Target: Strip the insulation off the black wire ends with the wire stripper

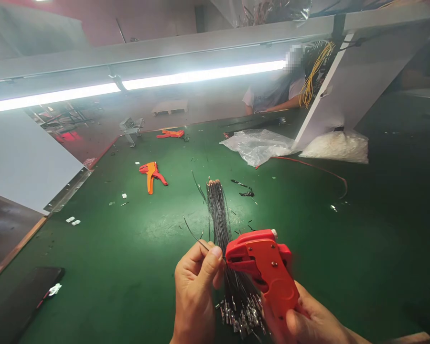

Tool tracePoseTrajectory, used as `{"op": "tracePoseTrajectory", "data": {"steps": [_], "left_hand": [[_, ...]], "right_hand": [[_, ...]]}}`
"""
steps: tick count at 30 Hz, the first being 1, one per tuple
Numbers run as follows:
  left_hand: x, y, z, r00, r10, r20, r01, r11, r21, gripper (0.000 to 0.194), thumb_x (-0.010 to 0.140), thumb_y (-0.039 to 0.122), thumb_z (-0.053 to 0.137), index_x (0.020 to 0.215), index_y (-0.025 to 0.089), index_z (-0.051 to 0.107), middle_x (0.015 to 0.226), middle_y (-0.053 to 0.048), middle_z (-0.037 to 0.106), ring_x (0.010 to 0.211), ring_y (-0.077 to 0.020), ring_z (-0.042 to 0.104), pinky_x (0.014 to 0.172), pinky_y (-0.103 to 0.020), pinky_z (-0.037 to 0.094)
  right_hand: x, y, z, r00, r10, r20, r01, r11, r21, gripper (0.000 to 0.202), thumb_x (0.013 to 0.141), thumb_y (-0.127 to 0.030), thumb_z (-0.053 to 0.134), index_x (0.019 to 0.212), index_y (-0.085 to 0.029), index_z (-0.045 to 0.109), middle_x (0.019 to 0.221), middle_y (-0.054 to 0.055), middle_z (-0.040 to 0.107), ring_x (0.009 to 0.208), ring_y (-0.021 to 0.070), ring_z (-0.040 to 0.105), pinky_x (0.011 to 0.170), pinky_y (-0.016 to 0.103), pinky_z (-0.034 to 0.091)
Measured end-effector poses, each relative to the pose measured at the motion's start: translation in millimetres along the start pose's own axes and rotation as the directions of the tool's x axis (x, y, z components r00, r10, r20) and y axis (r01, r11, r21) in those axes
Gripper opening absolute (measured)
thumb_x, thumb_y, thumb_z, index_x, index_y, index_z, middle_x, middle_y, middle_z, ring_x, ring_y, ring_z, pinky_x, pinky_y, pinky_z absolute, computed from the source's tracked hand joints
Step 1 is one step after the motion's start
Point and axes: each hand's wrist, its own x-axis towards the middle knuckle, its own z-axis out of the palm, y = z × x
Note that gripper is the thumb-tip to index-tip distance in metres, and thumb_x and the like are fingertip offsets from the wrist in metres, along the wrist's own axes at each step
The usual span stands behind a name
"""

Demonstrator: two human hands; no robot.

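Head view, left hand [198, 285] pinching wire [193, 234], right hand [313, 317] gripping stripper [272, 274], jaws leftward, axis slanting down-right

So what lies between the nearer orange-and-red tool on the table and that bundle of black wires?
In the head view, mostly green tabletop separates the orange-and-red tool from the wire bundle, with a stray dark wire close to the bundle.

Tube light [200, 75] beyond left hand [197, 286] and right hand [315, 315]: blown out, hazy bloom. Soft glare on green tabletop [165, 224] ahead of left; dimmer right of right hand.
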Motion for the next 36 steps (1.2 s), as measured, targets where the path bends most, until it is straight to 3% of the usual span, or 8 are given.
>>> {"op": "tracePoseTrajectory", "data": {"steps": [6, 14, 20, 24, 28, 33, 36], "left_hand": [[2, -2, -1.7, 1.000, 0.000, -0.004, 0.000, 1.000, -0.002, 0.038, 0.078, 0.036, 0.079, 0.054, 0.017, 0.056, 0.053, 0.004, 0.047, 0.053, -0.0082, 0.038, 0.053, -0.017, 0.035], [4, -5, -2.6, 1.000, -0.013, -0.023, 0.013, 1.000, 0.003, 0.041, 0.077, 0.039, 0.080, 0.054, 0.016, 0.054, 0.053, 0.004, 0.047, 0.053, -0.0072, 0.039, 0.053, -0.016, 0.036], [4, -7, -3.3, 0.999, -0.033, -0.009, 0.033, 0.999, -0.025, 0.041, 0.076, 0.037, 0.080, 0.055, 0.015, 0.054, 0.054, 0.004, 0.047, 0.052, -0.0060, 0.039, 0.051, -0.016, 0.035], [2, -7, -0.9, 1.000, 0.018, -0.015, -0.018, 1.000, -0.010, 0.038, 0.078, 0.040, 0.079, 0.057, 0.016, 0.057, 0.055, 0.004, 0.048, 0.054, -0.0072, 0.041, 0.054, -0.017, 0.037], [0, -6, 1.2, 0.992, 0.098, -0.081, -0.097, 0.995, 0.025, 0.038, 0.079, 0.040, 0.078, 0.058, 0.017, 0.057, 0.058, 0.004, 0.046, 0.055, -0.0082, 0.040, 0.053, -0.017, 0.037], [-3, -6, 0.1, 0.952, 0.262, -0.157, -0.242, 0.961, 0.134, 0.035, 0.080, 0.041, 0.076, 0.060, 0.018, 0.058, 0.063, 0.003, 0.044, 0.062, -0.0102, 0.040, 0.056, -0.018, 0.036], [-3, -6, -1.5, 0.934, 0.300, -0.194, -0.267, 0.947, 0.176, 0.034, 0.082, 0.043, 0.073, 0.063, 0.019, 0.060, 0.064, 0.003, 0.045, 0.062, -0.0112, 0.039, 0.055, -0.019, 0.037]], "right_hand": [[-2, -7, 3, 0.996, 0.025, -0.083, -0.027, 0.999, -0.019, 0.050, 0.078, -0.067, 0.069, 0.073, -0.017, 0.062, 0.059, -0.004, 0.038, 0.053, 0.0100, 0.033, 0.052, 0.025, 0.035], [5, -15, 12, 0.996, -0.009, -0.084, 0.004, 0.998, -0.062, 0.056, 0.077, -0.072, 0.065, 0.066, -0.017, 0.058, 0.054, -0.006, 0.032, 0.048, 0.0083, 0.027, 0.050, 0.025, 0.031], [3, -15, 13, 0.995, -0.014, -0.097, 0.011, 1.000, -0.025, 0.056, 0.078, -0.072, 0.065, 0.074, -0.016, 0.063, 0.057, -0.004, 0.039, 0.050, 0.0093, 0.034, 0.051, 0.024, 0.035], [6, -11, 9, 1.000, -0.002, -0.024, 0.003, 0.999, 0.041, 0.055, 0.081, -0.070, 0.061, 0.084, -0.015, 0.065, 0.061, -0.003, 0.042, 0.053, 0.0102, 0.035, 0.055, 0.025, 0.037], [10, -11, 7, 0.999, 0.025, 0.049, -0.028, 0.997, 0.066, 0.058, 0.076, -0.069, 0.067, 0.096, -0.014, 0.063, 0.074, 0.000, 0.050, 0.063, 0.0129, 0.040, 0.062, 0.027, 0.038], [4, -26, 8, 0.989, 0.057, 0.138, -0.077, 0.987, 0.142, 0.060, 0.082, -0.065, 0.061, 0.116, -0.016, 0.054, 0.083, 0.001, 0.051, 0.069, 0.0139, 0.041, 0.068, 0.027, 0.035], [2, -31, 7, 0.988, 0.102, 0.114, -0.118, 0.983, 0.140, 0.047, 0.084, -0.057, 0.062, 0.107, -0.016, 0.056, 0.087, 0.003, 0.050, 0.076, 0.0157, 0.042, 0.074, 0.029, 0.036]]}}
